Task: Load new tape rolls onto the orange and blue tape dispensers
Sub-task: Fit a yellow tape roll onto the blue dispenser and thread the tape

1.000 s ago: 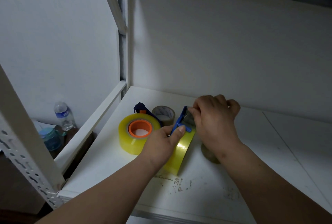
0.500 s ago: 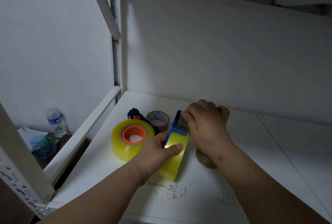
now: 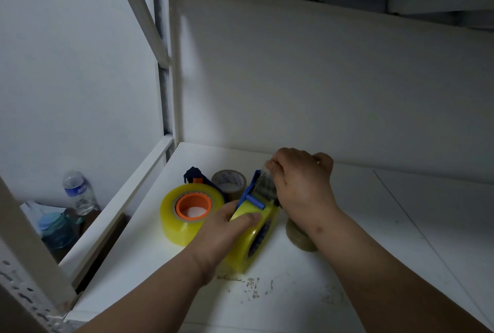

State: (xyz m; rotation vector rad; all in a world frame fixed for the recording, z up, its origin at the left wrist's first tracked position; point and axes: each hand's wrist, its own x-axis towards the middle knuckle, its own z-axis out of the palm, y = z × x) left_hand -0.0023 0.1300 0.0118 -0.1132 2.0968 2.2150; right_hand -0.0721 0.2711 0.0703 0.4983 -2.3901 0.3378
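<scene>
Change since 0.5 s earlier: the right hand (image 3: 302, 185) had been raised slightly, and a clear strip of tape (image 3: 264, 181) had been drawn up from the blue dispenser (image 3: 252, 196); the left hand's grip looked unchanged.
Floor beside shelf: a water bottle (image 3: 77, 192) and a blue-lidded jar (image 3: 54, 229) were seen well apart from the work.
Orange dispenser (image 3: 193, 205): it was laid flat on the shelf (image 3: 374, 239), already ringed by a yellow roll (image 3: 173, 219); this half was judged loaded.
Brown roll (image 3: 230, 181): it was stood behind, between the 2 dispensers, probably set aside as spent.
Left hand (image 3: 227, 228): it was wrapped around the second yellow roll (image 3: 250, 246) mounted on the blue dispenser, thumb pressed on top, apparently so the roll was kept upright and steady.
Right hand: fingers were pinched shut on the tape end, held above the dispenser's front, presumably so the strip could be fed over the roller.
Under the right wrist: another dull brown roll (image 3: 299, 236) was partly hidden.
Step judged: threading of the blue dispenser, near the task's end.
</scene>
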